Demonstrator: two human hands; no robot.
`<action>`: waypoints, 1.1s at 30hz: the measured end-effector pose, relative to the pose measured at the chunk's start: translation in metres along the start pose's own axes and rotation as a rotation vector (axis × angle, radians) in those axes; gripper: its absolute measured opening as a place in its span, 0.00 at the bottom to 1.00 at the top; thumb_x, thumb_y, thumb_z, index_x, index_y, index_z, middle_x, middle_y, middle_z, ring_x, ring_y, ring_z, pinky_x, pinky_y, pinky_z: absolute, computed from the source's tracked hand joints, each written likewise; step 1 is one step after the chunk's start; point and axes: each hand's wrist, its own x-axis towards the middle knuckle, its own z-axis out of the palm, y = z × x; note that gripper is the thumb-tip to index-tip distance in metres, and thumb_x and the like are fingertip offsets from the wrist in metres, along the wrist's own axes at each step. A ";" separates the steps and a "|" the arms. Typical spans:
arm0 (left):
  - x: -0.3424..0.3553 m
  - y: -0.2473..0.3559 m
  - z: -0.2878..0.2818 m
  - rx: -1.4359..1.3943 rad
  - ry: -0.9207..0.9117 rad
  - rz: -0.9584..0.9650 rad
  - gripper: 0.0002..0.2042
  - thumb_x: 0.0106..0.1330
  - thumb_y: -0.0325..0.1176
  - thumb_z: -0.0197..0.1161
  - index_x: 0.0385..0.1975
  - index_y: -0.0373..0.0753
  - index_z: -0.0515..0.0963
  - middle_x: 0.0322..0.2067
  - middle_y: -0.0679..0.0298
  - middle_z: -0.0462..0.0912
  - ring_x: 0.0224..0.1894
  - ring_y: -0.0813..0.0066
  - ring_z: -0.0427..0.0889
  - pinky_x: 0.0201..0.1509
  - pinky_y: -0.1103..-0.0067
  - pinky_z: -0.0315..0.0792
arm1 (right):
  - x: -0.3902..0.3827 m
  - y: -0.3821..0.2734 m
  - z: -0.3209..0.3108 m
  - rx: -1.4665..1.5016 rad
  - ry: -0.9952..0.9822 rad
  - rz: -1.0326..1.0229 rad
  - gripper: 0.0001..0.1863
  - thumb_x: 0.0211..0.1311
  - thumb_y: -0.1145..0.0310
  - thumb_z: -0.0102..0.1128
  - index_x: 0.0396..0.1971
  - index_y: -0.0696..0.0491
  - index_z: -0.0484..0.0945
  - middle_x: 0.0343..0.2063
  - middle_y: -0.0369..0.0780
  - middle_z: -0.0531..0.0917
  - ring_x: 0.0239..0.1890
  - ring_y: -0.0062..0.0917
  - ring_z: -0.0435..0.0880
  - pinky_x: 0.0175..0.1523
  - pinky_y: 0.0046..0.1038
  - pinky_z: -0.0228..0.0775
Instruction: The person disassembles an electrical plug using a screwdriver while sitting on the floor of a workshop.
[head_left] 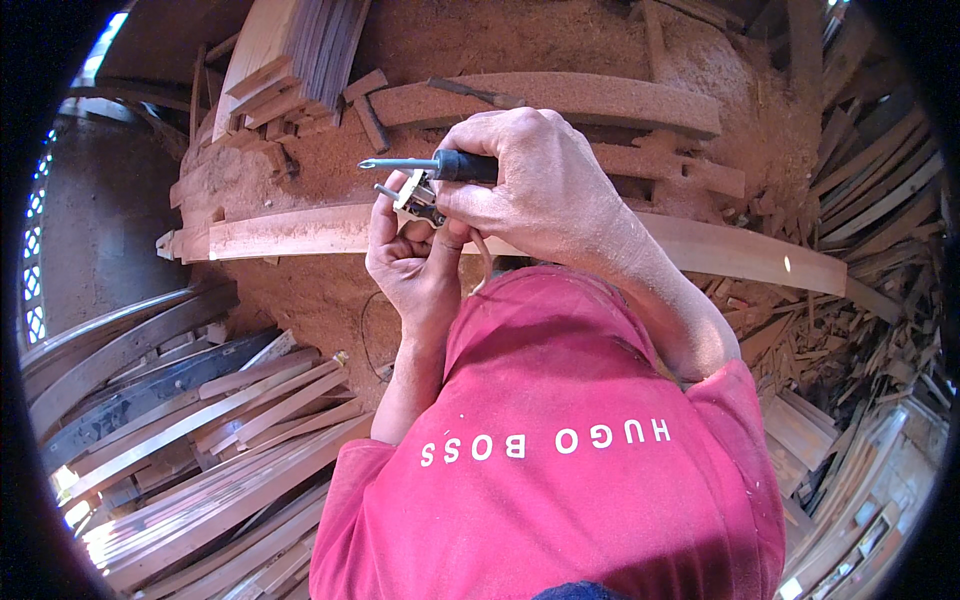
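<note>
My right hand (540, 180) is closed round the black handle of a screwdriver (400, 163), whose metal shaft points left. Just below the shaft, my left hand (415, 265) pinches a small opened electrical plug (418, 197) with a pale body and a metal pin sticking out to the left. The fingertips of both hands meet near the plug. A pale cord (485, 262) hangs down from there toward my red shirt. The screwdriver's tip is past the plug, not on it. Part of the plug is hidden behind my fingers.
A long wooden beam (730, 250) crosses behind my hands. Farther back lie a curved sawdust-covered plank (600, 100) and a stack of boards (290, 60). Long timber strips (200, 470) are piled at lower left, with wood scraps (880, 260) heaped at right. Sawdust covers the ground.
</note>
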 end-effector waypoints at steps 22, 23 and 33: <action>0.005 0.010 0.008 -0.048 -0.056 0.026 0.32 0.61 0.24 0.67 0.64 0.29 0.58 0.38 0.52 0.84 0.37 0.70 0.86 0.40 0.81 0.83 | -0.006 0.016 0.001 0.308 0.001 -0.147 0.06 0.57 0.76 0.65 0.29 0.64 0.80 0.23 0.38 0.80 0.24 0.16 0.80 0.28 0.20 0.73; 0.005 0.011 0.010 -0.072 -0.074 0.021 0.33 0.61 0.25 0.67 0.64 0.29 0.58 0.39 0.52 0.84 0.37 0.70 0.86 0.40 0.80 0.83 | -0.006 0.017 0.001 0.271 0.023 -0.196 0.06 0.58 0.75 0.65 0.29 0.64 0.81 0.23 0.37 0.79 0.24 0.16 0.80 0.28 0.20 0.73; 0.002 0.010 0.000 -0.060 -0.237 -0.046 0.32 0.62 0.26 0.67 0.64 0.29 0.59 0.44 0.53 0.81 0.40 0.68 0.86 0.43 0.78 0.83 | -0.005 0.019 -0.015 0.586 -0.207 0.107 0.07 0.51 0.75 0.70 0.29 0.62 0.83 0.19 0.36 0.82 0.20 0.15 0.80 0.26 0.21 0.73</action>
